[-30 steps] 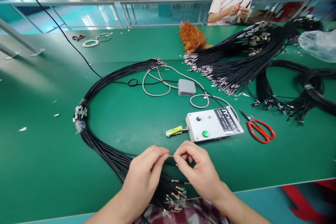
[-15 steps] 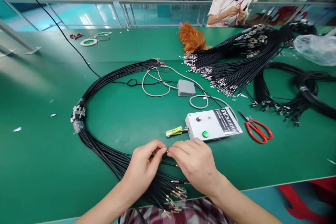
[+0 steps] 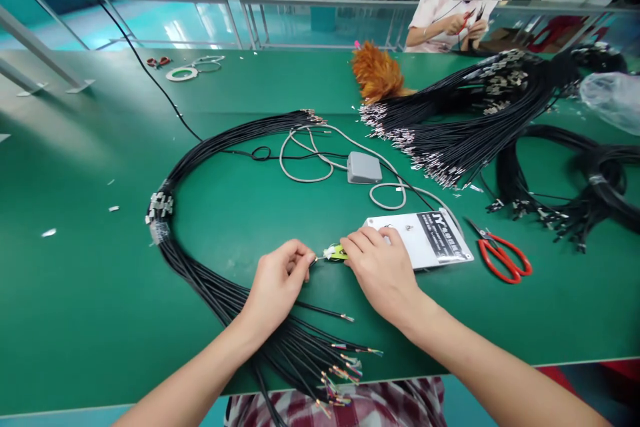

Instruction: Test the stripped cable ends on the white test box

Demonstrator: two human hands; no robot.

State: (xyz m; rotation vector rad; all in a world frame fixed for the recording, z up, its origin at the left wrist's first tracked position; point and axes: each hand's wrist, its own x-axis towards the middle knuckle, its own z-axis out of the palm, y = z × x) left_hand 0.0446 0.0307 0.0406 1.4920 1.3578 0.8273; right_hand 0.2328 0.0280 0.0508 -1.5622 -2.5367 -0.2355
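Note:
My left hand (image 3: 280,277) pinches the end of a black cable, whose thin bare wire reaches toward the tip of a yellow-green clip (image 3: 336,252). That clip sits on the front of a white control box (image 3: 425,243). My right hand (image 3: 377,263) closes its fingers around the back of the clip and covers part of the box. Under my left wrist runs a bundle of black cables (image 3: 200,290), curving round on the left, with stripped coloured wire ends (image 3: 345,370) fanned out near the table's front edge.
Red-handled scissors (image 3: 505,259) lie right of the box. Behind it are a grey pedal (image 3: 364,167) with a looped cord, an orange feather duster (image 3: 377,73) and a large cable pile (image 3: 465,127). Across the table a person (image 3: 445,17) holds a red-handled tool.
My right hand has moved from my left fingertips up to the clip on the box. My left hand has brought the wire end up to the clip's tip. The view has shifted slightly.

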